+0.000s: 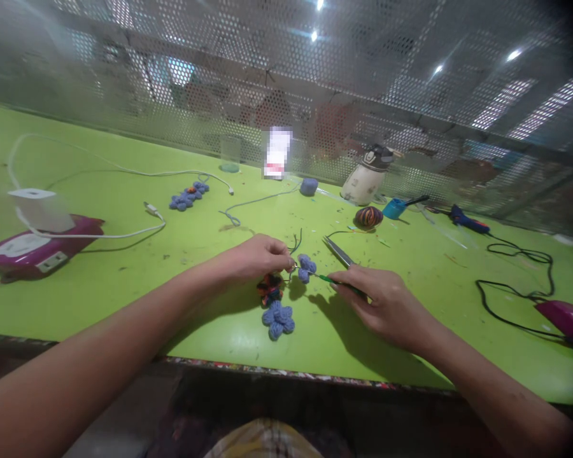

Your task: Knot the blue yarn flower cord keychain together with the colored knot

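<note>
My right hand (pixel 379 305) is closed round a green-handled crochet hook (pixel 325 278), its thin shaft pointing left. On or against that shaft hangs a small blue-purple crocheted piece (pixel 306 268). The grey blades of a pair of scissors (pixel 338 251) stick out beyond the same hand; whether its fingers hold the scissors too, I cannot tell. My left hand (pixel 271 257) pinches yarn by the hook's tip, the exact grip being partly hidden. Under it lies a dark orange-and-black crocheted piece (pixel 270 290), touching a blue-purple crocheted flower (pixel 277 319) near the table edge.
Crocheted flowers (pixel 189 195), a blue yarn ball (pixel 309 186) and a multicoloured yarn ball (pixel 368 217) lie on the green table (pixel 210 318). Behind stand a glass (pixel 230 156) and a kettle (pixel 367 178). Power strip (pixel 42 248) left; glue gun (pixel 468 219) and cord right.
</note>
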Demonstrator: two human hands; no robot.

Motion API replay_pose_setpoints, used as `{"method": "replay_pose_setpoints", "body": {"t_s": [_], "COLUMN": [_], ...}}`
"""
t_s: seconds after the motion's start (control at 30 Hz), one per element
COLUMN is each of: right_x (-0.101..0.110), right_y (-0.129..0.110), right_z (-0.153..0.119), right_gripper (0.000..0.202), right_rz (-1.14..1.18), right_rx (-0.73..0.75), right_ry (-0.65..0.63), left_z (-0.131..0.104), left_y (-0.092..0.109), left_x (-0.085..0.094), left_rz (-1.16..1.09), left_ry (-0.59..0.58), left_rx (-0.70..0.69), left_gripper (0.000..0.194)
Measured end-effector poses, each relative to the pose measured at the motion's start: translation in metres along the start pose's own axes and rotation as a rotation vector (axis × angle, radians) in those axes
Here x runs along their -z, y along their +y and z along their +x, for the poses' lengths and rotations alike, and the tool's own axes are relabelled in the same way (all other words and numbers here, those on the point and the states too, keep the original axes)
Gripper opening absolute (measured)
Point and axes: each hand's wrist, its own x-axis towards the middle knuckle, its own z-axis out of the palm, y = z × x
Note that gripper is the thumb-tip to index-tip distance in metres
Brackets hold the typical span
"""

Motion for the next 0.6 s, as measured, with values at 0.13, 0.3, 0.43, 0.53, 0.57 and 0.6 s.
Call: {"method": "replay_pose_setpoints", "body": {"t_s": [0.13,0.3,0.43,0.53,0.57,0.6], "right_x": [0.002,0.005,0.010,0.014,0.014,0.015], "right_y": [0.001,0.003,0.003,0.002,0.002,0.002], "right_z": [0.000,0.002,0.005,0.009,0.010,0.011], "right_gripper": [0.018,0.017,0.017,0.017,0.017,0.017], "right_rz": [0.013,0.033,0.007,-0.019,-0.034,-0.049], "right_rx": [0.002,0.019,0.013,0.027,0.032,0.033], "right_ry": [-0.004,0.011,0.008,-0.020,-0.032,-0.045], "left_z": [0.000,-0.001,0.001,0.003,0.004,0.004], "left_y": [0.001,0.003,0.001,-0.004,-0.004,-0.005], "left_x": [-0.001,-0.001,-0.001,0.000,0.001,0.001], "left_rz": [-0.019,-0.062,-0.072,-0.051,-0.041,-0.028], "left_ry": [-0.045,-0.064,-0.069,-0.060,-0.057,-0.054], "left_rx": [0.010,0.018,0.027,0.024,0.022,0.020], "left_gripper": [0.018,0.017,0.020,0.021,0.021,0.022]}}
